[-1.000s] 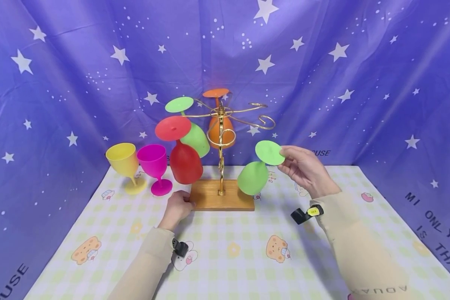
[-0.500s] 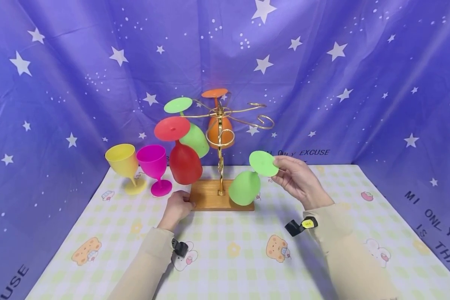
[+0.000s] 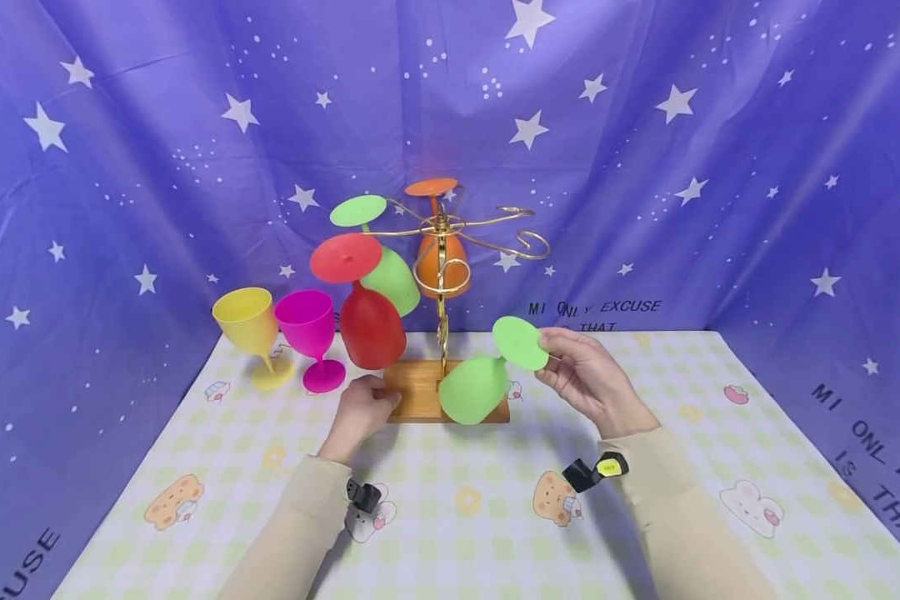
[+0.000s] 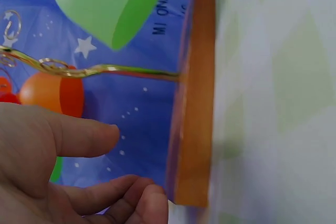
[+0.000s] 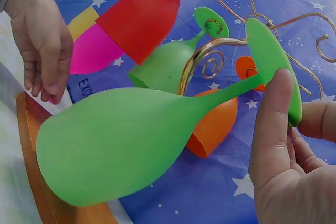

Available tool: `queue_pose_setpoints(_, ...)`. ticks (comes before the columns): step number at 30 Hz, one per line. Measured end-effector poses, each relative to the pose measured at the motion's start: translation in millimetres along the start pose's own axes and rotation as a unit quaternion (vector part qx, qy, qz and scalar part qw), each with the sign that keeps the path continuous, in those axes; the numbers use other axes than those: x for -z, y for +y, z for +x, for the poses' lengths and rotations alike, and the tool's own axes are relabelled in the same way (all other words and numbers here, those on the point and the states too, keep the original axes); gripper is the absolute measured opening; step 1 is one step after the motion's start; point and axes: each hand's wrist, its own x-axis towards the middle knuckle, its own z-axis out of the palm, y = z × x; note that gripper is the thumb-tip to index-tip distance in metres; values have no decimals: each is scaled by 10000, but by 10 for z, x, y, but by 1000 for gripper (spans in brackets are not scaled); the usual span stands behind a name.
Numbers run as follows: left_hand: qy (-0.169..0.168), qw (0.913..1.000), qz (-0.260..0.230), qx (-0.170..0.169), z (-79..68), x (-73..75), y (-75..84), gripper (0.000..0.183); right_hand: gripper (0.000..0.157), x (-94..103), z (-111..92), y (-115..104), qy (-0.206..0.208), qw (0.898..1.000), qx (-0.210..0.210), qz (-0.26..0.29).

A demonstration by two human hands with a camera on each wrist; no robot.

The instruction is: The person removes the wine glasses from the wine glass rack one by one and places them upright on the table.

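My right hand (image 3: pixel 588 379) pinches the foot of a green plastic goblet (image 3: pixel 474 388) between thumb and fingers. The goblet is tilted, bowl down and to the left, and overlaps the right part of a gold stemware rack's wooden base (image 3: pixel 420 392) in the head view. At the base's left end is my left hand (image 3: pixel 360 410). In the left wrist view its thumb (image 4: pixel 86 137) is straight and apart from the wood, while the fingertips lie right at the corner. A red goblet (image 3: pixel 372 327), another green goblet (image 3: pixel 392 282) and an orange goblet (image 3: pixel 453 271) hang upside down from the rack.
A yellow goblet (image 3: pixel 247 325) and a magenta goblet (image 3: pixel 307 325) stand upright to the left of the rack. Bare curled gold arms (image 3: pixel 506 243) reach out to the right and front. A starry blue curtain (image 3: pixel 607 167) encloses the table's back and sides.
My right hand has brought the green goblet down, leftward and nearer, over the base. The left hand has shifted slightly at the base's end, its thumb now farther over the wood.
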Motion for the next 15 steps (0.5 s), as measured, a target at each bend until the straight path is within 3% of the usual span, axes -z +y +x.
queue_pose_setpoints(5,-264,9987,-341,-259,-27,4,93,26,21,-32,7,58,-239,9997,-4,38)
queue_pose_setpoints(8,-679,9919,-1034,-273,-43,-9,138,27,24,-44,15,93,-369,9993,-28,90)
queue_pose_setpoints(12,-1141,9682,-2228,37,-68,-30,183,33,25,-56,28,138,-459,9988,-26,172)
queue_pose_setpoints(15,-1369,9501,-2796,184,-89,-36,201,32,25,-65,37,170,-483,9986,-11,233)
